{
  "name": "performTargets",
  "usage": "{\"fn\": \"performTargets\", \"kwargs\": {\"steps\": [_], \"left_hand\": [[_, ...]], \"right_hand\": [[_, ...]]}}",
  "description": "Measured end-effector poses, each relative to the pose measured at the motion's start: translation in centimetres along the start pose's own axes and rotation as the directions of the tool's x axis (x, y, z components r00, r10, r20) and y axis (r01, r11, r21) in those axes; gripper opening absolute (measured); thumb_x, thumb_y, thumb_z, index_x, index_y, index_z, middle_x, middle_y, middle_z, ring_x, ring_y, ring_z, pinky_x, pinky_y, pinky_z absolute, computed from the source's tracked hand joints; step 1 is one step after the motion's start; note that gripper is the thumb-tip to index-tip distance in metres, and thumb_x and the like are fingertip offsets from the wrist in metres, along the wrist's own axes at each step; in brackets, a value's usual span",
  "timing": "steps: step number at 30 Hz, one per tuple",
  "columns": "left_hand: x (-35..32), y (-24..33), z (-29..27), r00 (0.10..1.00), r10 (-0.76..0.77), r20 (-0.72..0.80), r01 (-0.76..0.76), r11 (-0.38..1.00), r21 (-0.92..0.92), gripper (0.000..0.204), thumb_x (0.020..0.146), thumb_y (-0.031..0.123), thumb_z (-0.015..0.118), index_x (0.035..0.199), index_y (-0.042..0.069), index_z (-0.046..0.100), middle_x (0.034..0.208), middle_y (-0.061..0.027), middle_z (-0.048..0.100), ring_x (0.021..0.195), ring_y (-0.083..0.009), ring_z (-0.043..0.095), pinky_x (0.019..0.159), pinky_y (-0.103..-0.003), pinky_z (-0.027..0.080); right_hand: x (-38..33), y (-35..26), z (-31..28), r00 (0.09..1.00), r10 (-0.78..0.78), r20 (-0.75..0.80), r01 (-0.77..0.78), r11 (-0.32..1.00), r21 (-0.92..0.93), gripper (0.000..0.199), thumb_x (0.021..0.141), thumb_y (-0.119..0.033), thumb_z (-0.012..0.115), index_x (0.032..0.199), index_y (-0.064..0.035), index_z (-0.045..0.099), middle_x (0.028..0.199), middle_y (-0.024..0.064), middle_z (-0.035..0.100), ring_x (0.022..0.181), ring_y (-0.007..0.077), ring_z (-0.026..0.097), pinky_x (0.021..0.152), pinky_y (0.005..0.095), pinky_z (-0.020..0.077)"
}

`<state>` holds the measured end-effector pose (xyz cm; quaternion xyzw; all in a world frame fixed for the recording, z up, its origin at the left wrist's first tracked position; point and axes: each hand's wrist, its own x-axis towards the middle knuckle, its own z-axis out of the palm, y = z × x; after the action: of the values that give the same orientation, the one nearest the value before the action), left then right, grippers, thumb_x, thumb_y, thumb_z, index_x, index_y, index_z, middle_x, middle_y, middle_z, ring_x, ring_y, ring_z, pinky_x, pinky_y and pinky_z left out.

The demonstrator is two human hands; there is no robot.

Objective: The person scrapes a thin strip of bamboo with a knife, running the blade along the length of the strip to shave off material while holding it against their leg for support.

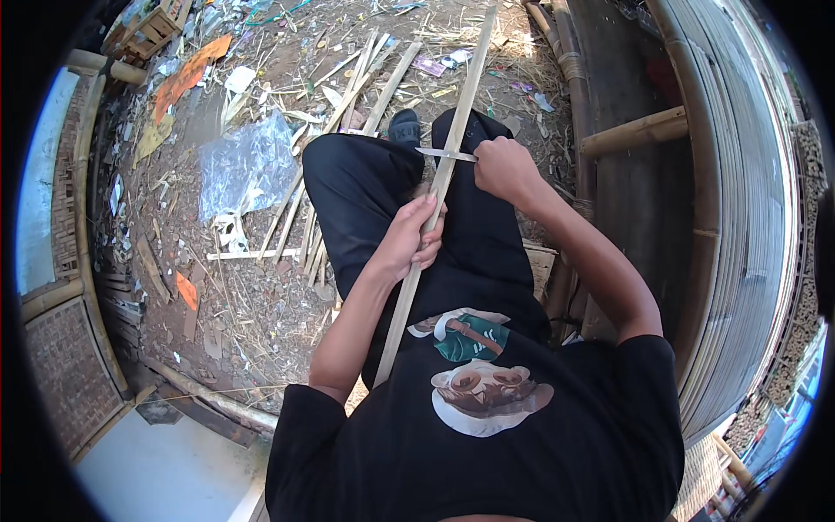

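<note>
A long, flat bamboo strip (470,91) runs from my waist up past my knees, tilted slightly to the right at its far end. My left hand (412,238) is closed around it near the middle. In my right hand (504,168) is a knife (435,153), gripped by its handle, which the fist mostly hides. The narrow blade points left and lies across the strip just above my left hand, over my right knee. Whether its edge bites into the strip I cannot tell.
Several bamboo strips (391,87) lie on the ground beyond and left of my legs. Clear plastic sheeting (248,165) and orange scraps (187,76) litter the dirt. A bamboo-framed structure (635,130) stands close on my right, woven panels (74,370) on the left.
</note>
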<state>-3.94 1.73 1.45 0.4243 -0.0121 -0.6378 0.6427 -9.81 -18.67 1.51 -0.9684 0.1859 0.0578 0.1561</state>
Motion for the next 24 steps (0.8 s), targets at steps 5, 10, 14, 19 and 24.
{"fn": "performTargets", "kwargs": {"steps": [5,10,14,19,24], "left_hand": [[2.5,0.3,-0.1,1.000,0.011,-0.018,-0.011,1.000,0.011,0.027,0.102,0.031,0.035,0.094,0.008,0.046,0.051,0.0031,0.032,0.029,-0.0056,0.026,0.028,-0.022,0.026],[3.8,0.9,-0.9,1.000,-0.001,0.008,0.002,0.999,-0.050,0.026,0.102,0.029,0.034,0.097,0.007,0.046,0.054,0.0027,0.032,0.030,-0.0055,0.027,0.029,-0.022,0.025],[4.0,1.2,-0.9,0.999,0.011,0.033,-0.008,0.994,-0.111,0.023,0.102,0.025,0.033,0.105,0.006,0.046,0.058,0.0009,0.036,0.032,-0.0055,0.027,0.031,-0.022,0.025],[5.1,1.6,-0.8,0.998,0.008,0.068,-0.001,0.993,-0.115,0.017,0.099,0.018,0.038,0.111,0.006,0.045,0.060,0.0009,0.037,0.034,-0.0051,0.029,0.032,-0.021,0.025],[5.3,1.0,-1.3,0.999,0.019,0.031,-0.019,1.000,-0.012,0.019,0.086,0.005,0.054,0.101,0.008,0.044,0.059,0.0021,0.038,0.032,-0.0042,0.028,0.031,-0.021,0.023]], "right_hand": [[0.3,0.1,0.6,0.996,-0.038,0.077,0.038,0.999,0.007,0.012,0.068,-0.006,0.058,0.069,0.0026,0.066,0.069,0.0243,0.063,0.070,0.0391,0.065,0.065,0.0444,0.0546],[1.1,-0.3,0.9,0.985,-0.063,0.162,0.059,0.998,0.032,0.012,0.066,-0.007,0.061,0.069,0.0025,0.066,0.070,0.0232,0.064,0.069,0.0386,0.065,0.066,0.0447,0.0546],[1.2,-0.3,1.2,0.991,-0.044,0.124,0.041,0.999,0.029,0.012,0.065,-0.007,0.061,0.071,0.0030,0.067,0.072,0.0235,0.064,0.070,0.0383,0.066,0.066,0.0443,0.0549],[1.6,-0.8,1.3,0.990,-0.031,0.141,0.025,0.999,0.048,0.013,0.065,-0.008,0.063,0.073,0.0021,0.067,0.073,0.0229,0.065,0.071,0.0378,0.066,0.064,0.0441,0.0549],[1.5,-1.6,1.3,0.992,-0.028,0.122,0.023,0.999,0.047,0.014,0.072,-0.012,0.063,0.074,0.0002,0.068,0.073,0.0214,0.066,0.071,0.0361,0.067,0.062,0.0430,0.0552]]}}
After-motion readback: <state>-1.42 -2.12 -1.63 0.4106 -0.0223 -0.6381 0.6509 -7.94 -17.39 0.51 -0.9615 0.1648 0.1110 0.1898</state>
